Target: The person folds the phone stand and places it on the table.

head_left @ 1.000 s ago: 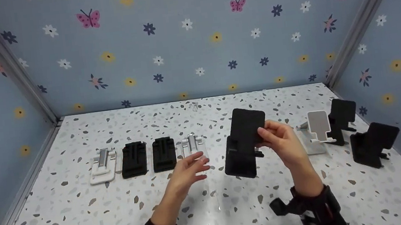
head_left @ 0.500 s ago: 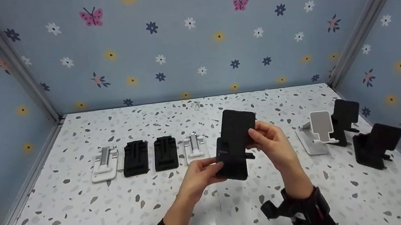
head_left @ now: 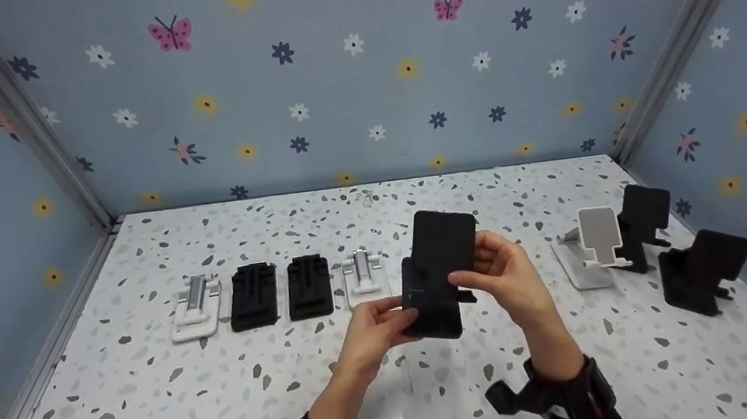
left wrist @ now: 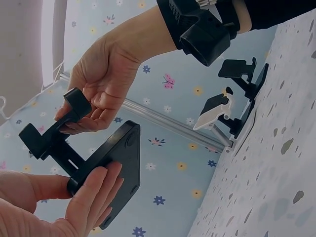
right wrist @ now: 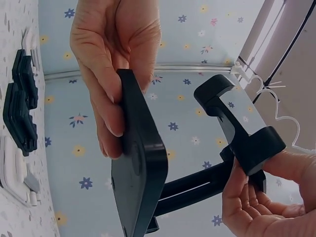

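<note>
Both hands hold a black folding stand (head_left: 443, 244) in the air above the table. My left hand (head_left: 374, 330) pinches its base plate (left wrist: 129, 163) at the lower left edge, with fingers flat along the plate in the left wrist view. My right hand (head_left: 514, 279) grips the upper plate, its thumb on the front near the lower right edge. In the right wrist view, that hand (right wrist: 266, 202) is at the part with two curved hooks (right wrist: 256, 148). A slotted arm (right wrist: 195, 185) joins this part to the base.
On the table (head_left: 227, 409), a white folded stand (head_left: 195, 310), two black ones (head_left: 253, 297) (head_left: 309, 287) and another white one (head_left: 363, 274) lie left of the hands. An unfolded white stand (head_left: 599, 236) and two black ones (head_left: 646, 210) (head_left: 716, 255) stand at the right. Patterned walls (head_left: 339, 157) surround the table.
My left hand has moved right from beside the stand and taken hold of its base. The held stand has shifted left. My right thumb has slid down the upper plate.
</note>
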Tool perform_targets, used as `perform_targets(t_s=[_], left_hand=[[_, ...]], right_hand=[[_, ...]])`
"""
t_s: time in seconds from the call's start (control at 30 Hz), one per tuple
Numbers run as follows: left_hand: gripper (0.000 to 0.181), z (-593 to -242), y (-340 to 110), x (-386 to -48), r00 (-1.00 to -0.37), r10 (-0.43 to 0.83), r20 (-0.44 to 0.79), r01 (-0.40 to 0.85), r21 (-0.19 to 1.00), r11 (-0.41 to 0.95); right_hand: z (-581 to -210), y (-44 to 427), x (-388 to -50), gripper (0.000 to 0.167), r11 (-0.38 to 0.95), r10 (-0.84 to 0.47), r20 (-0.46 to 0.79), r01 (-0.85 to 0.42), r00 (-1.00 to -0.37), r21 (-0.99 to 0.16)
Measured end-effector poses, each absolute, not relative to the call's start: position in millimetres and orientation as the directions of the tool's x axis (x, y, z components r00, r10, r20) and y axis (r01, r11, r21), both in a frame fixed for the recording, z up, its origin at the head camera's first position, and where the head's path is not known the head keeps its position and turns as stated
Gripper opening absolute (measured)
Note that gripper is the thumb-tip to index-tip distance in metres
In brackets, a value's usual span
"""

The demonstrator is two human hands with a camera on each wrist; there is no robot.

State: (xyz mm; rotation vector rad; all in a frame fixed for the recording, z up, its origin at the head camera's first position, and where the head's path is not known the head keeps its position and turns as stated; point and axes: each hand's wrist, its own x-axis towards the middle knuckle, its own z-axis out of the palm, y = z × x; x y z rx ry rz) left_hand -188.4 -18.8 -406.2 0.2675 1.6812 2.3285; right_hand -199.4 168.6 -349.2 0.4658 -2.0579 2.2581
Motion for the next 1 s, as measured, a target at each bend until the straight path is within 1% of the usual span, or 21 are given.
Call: perform_targets(t_s=[0.2,0.37,0.6,0.73,0.87,1.0], left_hand=[[0.038,-406,-18,-186,-0.956,0.293,0.017,-0.07,0.956,-0.284],[0.037,-406,-18,-184,-0.962,0.27,0.03,-0.049,0.959,-0.28],[0.035,-405,-18,-182,-0.966,0.256,0.044,-0.031,0.96,-0.28],[0.036,-404,-17,-181,-0.968,0.246,0.051,-0.022,0.958,-0.286],[0.037,-402,-16,-180,-0.968,0.243,0.062,-0.013,0.955,-0.295],[0.038,-400,-14,-178,-0.966,0.25,0.07,-0.009,0.953,-0.303]], right_hand=[[-353,168,-200,0.033,-0.12,-0.147,0.33,-0.315,-0.932,-0.942],[-356,166,-202,0.033,-0.108,-0.128,0.361,-0.349,-0.924,-0.931],[-361,164,-207,0.035,-0.037,-0.086,0.403,-0.402,-0.911,-0.915],[-366,161,-210,0.035,-0.025,-0.059,0.449,-0.448,-0.892,-0.894],[-370,157,-213,0.031,0.005,-0.025,0.534,-0.534,-0.845,-0.845],[-367,151,-211,0.029,0.104,0.014,0.652,-0.647,-0.758,-0.755]])
